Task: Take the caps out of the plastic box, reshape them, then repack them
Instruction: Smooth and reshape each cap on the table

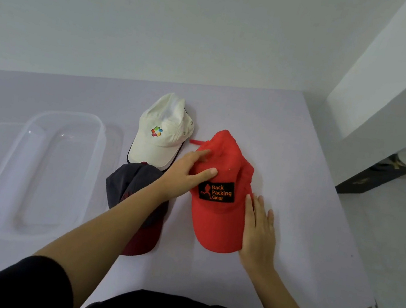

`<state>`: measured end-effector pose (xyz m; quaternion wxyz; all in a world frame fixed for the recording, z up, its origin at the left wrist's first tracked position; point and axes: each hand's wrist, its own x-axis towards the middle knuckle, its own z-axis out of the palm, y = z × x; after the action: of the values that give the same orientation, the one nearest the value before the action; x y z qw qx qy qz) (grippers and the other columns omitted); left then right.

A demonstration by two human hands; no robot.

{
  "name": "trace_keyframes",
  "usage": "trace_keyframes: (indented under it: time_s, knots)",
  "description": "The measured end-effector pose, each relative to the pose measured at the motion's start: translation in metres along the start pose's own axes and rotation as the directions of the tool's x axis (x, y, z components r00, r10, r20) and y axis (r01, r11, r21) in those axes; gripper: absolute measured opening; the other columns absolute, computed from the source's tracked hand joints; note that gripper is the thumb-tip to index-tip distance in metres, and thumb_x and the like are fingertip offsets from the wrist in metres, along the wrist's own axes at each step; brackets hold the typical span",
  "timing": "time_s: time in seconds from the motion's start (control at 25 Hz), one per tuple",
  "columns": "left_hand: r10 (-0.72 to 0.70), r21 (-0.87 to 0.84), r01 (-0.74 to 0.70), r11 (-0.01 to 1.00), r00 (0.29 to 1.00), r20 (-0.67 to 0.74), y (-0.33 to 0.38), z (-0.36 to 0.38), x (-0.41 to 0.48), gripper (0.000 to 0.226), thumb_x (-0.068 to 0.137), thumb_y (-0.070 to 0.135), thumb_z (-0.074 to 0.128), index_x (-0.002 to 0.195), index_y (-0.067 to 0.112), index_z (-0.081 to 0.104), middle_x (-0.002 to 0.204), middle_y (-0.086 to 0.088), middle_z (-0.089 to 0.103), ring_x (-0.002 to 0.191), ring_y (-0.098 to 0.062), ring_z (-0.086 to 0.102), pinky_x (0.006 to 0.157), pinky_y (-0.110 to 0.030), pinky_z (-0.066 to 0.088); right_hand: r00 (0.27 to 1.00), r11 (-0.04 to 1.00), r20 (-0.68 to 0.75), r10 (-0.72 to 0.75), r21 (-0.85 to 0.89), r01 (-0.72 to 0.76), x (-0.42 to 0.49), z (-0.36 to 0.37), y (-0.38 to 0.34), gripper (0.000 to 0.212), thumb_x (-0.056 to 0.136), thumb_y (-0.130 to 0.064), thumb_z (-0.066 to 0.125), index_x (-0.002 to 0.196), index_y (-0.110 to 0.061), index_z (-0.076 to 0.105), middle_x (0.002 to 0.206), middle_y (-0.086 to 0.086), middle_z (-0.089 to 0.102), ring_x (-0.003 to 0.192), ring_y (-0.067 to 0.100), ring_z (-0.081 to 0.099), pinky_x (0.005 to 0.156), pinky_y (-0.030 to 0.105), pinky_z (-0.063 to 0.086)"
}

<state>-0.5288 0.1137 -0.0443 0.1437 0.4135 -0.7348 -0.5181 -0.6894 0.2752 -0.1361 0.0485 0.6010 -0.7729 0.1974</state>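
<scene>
Currently the red fabric cap with a black "Back Packing Gear" patch (220, 191) lies on the pale lilac table (300, 169), just right of the white logo cap (161, 131) and dark navy cap with maroon brim (134, 196); the clear plastic box (42, 171) sits empty, well left. Left hand (188, 172) rests flat and open on its crown, right hand (258, 232) lies open against the brim edge, neither gripping. Crown looks soft, light and crushable, brim stiffer, so I'd hold the brim and push the crown out from inside.

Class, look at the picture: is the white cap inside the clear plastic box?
No, the white cap lies on the table to the right of the empty clear plastic box.
</scene>
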Motion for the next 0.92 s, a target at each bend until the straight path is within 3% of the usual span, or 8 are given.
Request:
trace_keyframes:
  time_s: [0.12, 0.24, 0.36, 0.4, 0.48, 0.6, 0.8, 0.92]
  knots:
    - [0.035, 0.122, -0.038, 0.992, 0.999, 0.027, 0.005, -0.003, 0.004, 0.029, 0.089, 0.046, 0.055, 0.106, 0.026, 0.066, 0.102, -0.006, 0.056, 0.097, -0.015, 0.057, 0.092, -0.036, 0.049, 0.999, 0.999, -0.022, 0.027, 0.032, -0.026, 0.001, -0.001, -0.003, 0.089, 0.065, 0.002, 0.077, 0.138, -0.003, 0.028, 0.136, 0.023, 0.049, 0.133, 0.028, 0.029, 0.105, 0.053, 0.026]
    - [0.068, 0.13, -0.072, 0.989, 0.997, 0.034, 0.012, -0.006, 0.005, 0.038, 0.081, 0.055, 0.059, 0.085, 0.019, 0.067, 0.091, -0.005, 0.06, 0.084, -0.017, 0.06, 0.079, -0.038, 0.054, 0.999, 0.996, 0.008, 0.049, 0.075, -0.05, 0.002, -0.001, -0.006, 0.095, 0.06, -0.001, 0.082, 0.138, -0.004, 0.027, 0.136, 0.022, 0.049, 0.132, 0.027, 0.029, 0.104, 0.055, 0.022]
    - [0.123, 0.071, -0.117, 0.991, 0.988, -0.093, 0.018, -0.007, 0.005, 0.043, 0.083, 0.056, 0.05, 0.096, 0.018, 0.065, 0.098, -0.002, 0.061, 0.084, -0.006, 0.056, 0.075, -0.02, 0.046, 0.999, 0.99, -0.007, 0.054, 0.129, -0.053, 0.003, -0.003, -0.005, 0.1, 0.057, 0.004, 0.082, 0.139, -0.006, 0.026, 0.138, 0.023, 0.046, 0.132, 0.027, 0.03, 0.105, 0.055, 0.023]
    - [0.06, -0.042, -0.066, 0.997, 0.99, -0.13, 0.021, -0.01, 0.005, 0.045, 0.088, 0.053, 0.049, 0.11, 0.016, 0.061, 0.107, 0.0, 0.059, 0.087, -0.002, 0.054, 0.077, -0.015, 0.043, 0.999, 0.991, -0.019, 0.047, 0.13, -0.044, 0.003, -0.004, -0.004, 0.1, 0.056, 0.007, 0.08, 0.139, -0.007, 0.026, 0.139, 0.022, 0.043, 0.132, 0.028, 0.03, 0.105, 0.056, 0.023]
    - [-0.149, -0.231, 0.137, 0.963, 0.988, -0.035, 0.023, -0.019, 0.007, 0.055, 0.09, 0.049, 0.053, 0.132, 0.013, 0.049, 0.121, 0.003, 0.055, 0.103, -0.005, 0.055, 0.088, -0.02, 0.042, 0.999, 0.995, -0.042, 0.015, 0.1, -0.011, 0.004, -0.007, 0.0, 0.104, 0.056, 0.009, 0.079, 0.141, -0.011, 0.023, 0.141, 0.017, 0.035, 0.132, 0.028, 0.029, 0.105, 0.056, 0.022]
    - [-0.194, -0.336, 0.241, 0.911, 0.967, 0.167, 0.019, -0.027, 0.011, 0.043, 0.089, 0.038, 0.059, 0.114, 0.004, 0.065, 0.114, -0.016, 0.068, 0.104, -0.025, 0.064, 0.103, -0.044, 0.045, 1.0, 0.998, -0.024, -0.011, 0.058, 0.012, 0.005, -0.006, 0.002, 0.112, 0.053, 0.009, 0.081, 0.142, -0.014, 0.018, 0.141, 0.014, 0.031, 0.132, 0.027, 0.029, 0.104, 0.057, 0.021]
    - [-0.098, -0.501, 0.1, 0.86, 0.995, 0.03, 0.029, -0.02, 0.012, 0.024, 0.097, 0.032, 0.046, 0.105, 0.019, 0.065, 0.112, -0.008, 0.068, 0.103, -0.017, 0.062, 0.099, -0.034, 0.046, 0.998, 0.997, -0.018, 0.054, 0.054, -0.053, 0.008, -0.001, -0.007, 0.103, 0.055, 0.009, 0.081, 0.14, -0.009, 0.026, 0.137, 0.022, 0.046, 0.131, 0.026, 0.029, 0.105, 0.056, 0.021]
    - [-0.072, -0.342, 0.055, 0.938, 0.997, -0.038, 0.03, -0.018, 0.015, 0.034, 0.097, 0.039, 0.043, 0.109, 0.012, 0.06, 0.107, -0.009, 0.063, 0.097, -0.016, 0.059, 0.094, -0.037, 0.048, 0.995, 0.994, 0.067, 0.068, 0.081, -0.073, 0.011, 0.003, -0.003, 0.097, 0.062, 0.005, 0.077, 0.141, -0.012, 0.024, 0.139, 0.019, 0.047, 0.134, 0.027, 0.032, 0.108, 0.052, 0.019]
